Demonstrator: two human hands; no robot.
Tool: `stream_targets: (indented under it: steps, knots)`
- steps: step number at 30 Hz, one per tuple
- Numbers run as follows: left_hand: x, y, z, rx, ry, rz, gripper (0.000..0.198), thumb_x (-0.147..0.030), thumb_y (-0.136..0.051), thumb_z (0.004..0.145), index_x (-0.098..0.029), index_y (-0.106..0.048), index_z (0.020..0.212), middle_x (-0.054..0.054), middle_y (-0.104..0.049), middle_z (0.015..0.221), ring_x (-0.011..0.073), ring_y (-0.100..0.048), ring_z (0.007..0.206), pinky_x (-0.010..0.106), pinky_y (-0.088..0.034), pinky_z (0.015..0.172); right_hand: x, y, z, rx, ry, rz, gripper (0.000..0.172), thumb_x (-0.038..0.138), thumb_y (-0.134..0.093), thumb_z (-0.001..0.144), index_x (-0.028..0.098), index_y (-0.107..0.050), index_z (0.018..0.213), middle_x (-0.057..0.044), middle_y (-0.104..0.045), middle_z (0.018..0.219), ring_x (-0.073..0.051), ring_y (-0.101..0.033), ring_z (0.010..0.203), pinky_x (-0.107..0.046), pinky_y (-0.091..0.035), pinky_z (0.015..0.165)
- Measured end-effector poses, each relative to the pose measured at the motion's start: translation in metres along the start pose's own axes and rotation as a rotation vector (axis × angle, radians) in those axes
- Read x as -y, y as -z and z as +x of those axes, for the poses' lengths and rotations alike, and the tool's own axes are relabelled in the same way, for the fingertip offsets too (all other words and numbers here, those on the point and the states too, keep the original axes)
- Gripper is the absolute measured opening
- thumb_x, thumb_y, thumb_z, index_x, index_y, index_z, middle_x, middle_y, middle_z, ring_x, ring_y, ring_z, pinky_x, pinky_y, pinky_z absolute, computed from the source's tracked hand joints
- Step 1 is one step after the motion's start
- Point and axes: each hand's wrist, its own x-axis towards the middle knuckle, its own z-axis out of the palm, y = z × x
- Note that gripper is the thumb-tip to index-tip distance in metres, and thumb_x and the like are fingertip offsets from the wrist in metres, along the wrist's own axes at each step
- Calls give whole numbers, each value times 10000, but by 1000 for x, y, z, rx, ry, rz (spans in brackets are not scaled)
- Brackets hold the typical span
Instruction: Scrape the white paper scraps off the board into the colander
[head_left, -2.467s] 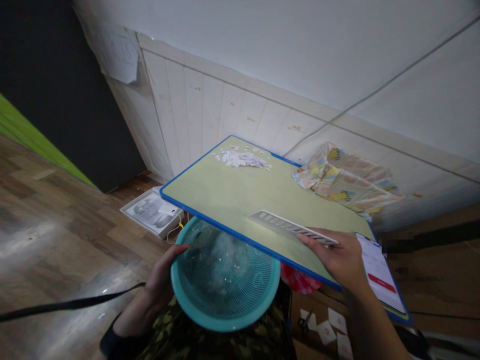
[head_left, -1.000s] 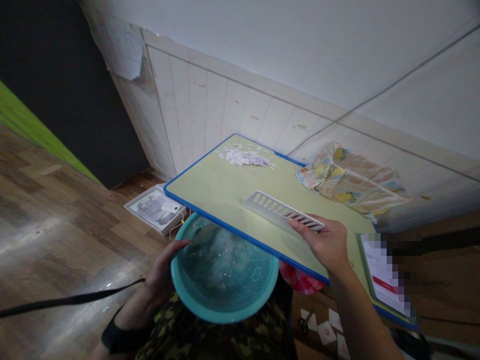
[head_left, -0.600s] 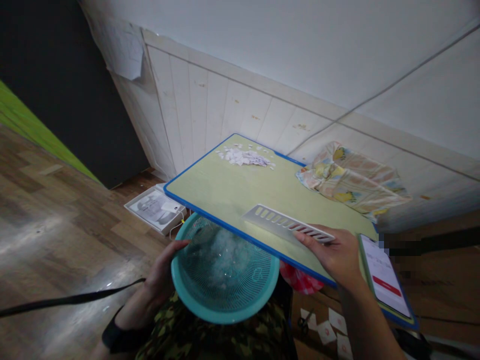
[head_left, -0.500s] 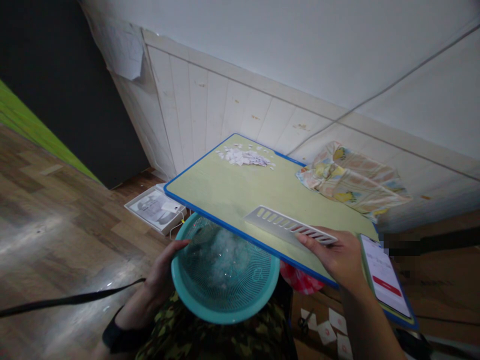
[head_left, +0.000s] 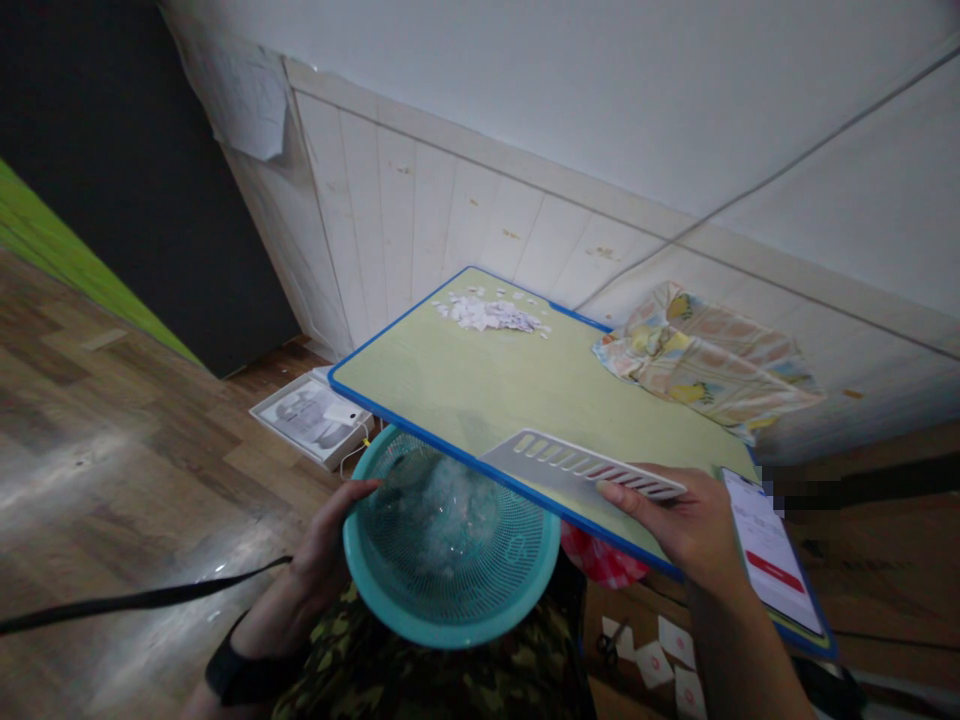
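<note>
My left hand (head_left: 330, 525) is closed on the left rim of a turquoise plastic colander (head_left: 450, 632), which rests at my lap beneath the table's near edge. Inside the colander lies whitish, fluffy, partly shiny material (head_left: 454, 515). My right hand (head_left: 694, 520) grips a flat white slotted plastic piece (head_left: 559, 462) by its right end, thumb on the near side. Its far left end is low over the near edge of the yellow-green folding table (head_left: 480, 385); contact with the tabletop is hard to tell. Toward the table's back left corner sits a pile of white paper scraps (head_left: 495, 315).
A phone (head_left: 772, 550) lies at the table's right end. Patterned cloth (head_left: 712, 360) covers the back right edge. Below are scissors (head_left: 609, 645), white cards (head_left: 655, 663) and red checked fabric (head_left: 604, 557). An open white box (head_left: 307, 415) stands on the floor at left.
My right hand has shifted slightly right and toward me, bringing the slotted piece closer to the table's near edge. My left hand and the colander have stayed in place.
</note>
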Motion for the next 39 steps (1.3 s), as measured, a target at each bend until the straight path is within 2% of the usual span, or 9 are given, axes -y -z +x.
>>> stream_targets:
  steps: [4,8,12,20,26,34,37,39]
  knots:
    - [-1,-1,0,-5,9,14,198,-153,-556,909,-69,-721,841,148,-735,752,242,-698,604,330,-616,643,0,-6,3,-65,-11,-16,107,297,-743,820,253,-824,874,-13,-798,852,-236,-774,717,-269,-616,616]
    - [-2,-3,-1,-14,2,4,219,-143,-549,914,-70,-709,784,150,-728,730,240,-689,583,322,-610,612,1,-22,16,-171,-18,-15,121,302,-740,822,240,-822,884,-23,-797,869,-247,-776,763,-307,-633,697]
    - [-2,-3,-3,-17,-9,-8,200,-129,-545,909,-81,-701,794,146,-728,725,241,-685,568,322,-605,585,-1,-34,26,-141,7,15,129,300,-738,822,238,-821,899,-25,-797,905,-251,-776,803,-332,-633,765]
    - [-1,-1,2,19,-9,-27,184,-140,-560,905,-60,-721,945,148,-739,771,267,-719,654,331,-619,654,6,-20,14,-15,45,8,120,334,-740,823,260,-823,867,-15,-795,824,-238,-765,668,-298,-622,606]
    - [-2,2,1,8,-8,-23,173,-144,-574,901,-68,-719,847,152,-737,768,266,-713,639,340,-619,653,0,-19,6,-132,4,-110,135,332,-712,855,254,-821,864,-16,-797,830,-244,-771,696,-267,-583,534]
    - [-1,0,0,1,-25,0,207,-151,-554,911,-80,-725,818,141,-732,741,230,-694,595,315,-616,639,-1,-7,-19,-138,76,-129,89,325,-749,819,271,-820,819,8,-789,743,-214,-745,591,-260,-573,530]
    - [-1,0,0,15,-30,1,200,-150,-560,907,-62,-725,838,156,-733,753,248,-701,614,333,-620,652,-1,-7,-13,-147,38,-104,95,325,-747,817,265,-820,811,6,-791,753,-224,-752,612,-259,-571,518]
    - [-1,-1,0,7,-35,4,195,-140,-554,908,-48,-722,870,162,-732,759,258,-704,618,343,-621,647,-3,-11,0,-205,16,-106,107,332,-746,815,258,-821,829,-3,-794,774,-235,-759,647,-273,-584,550]
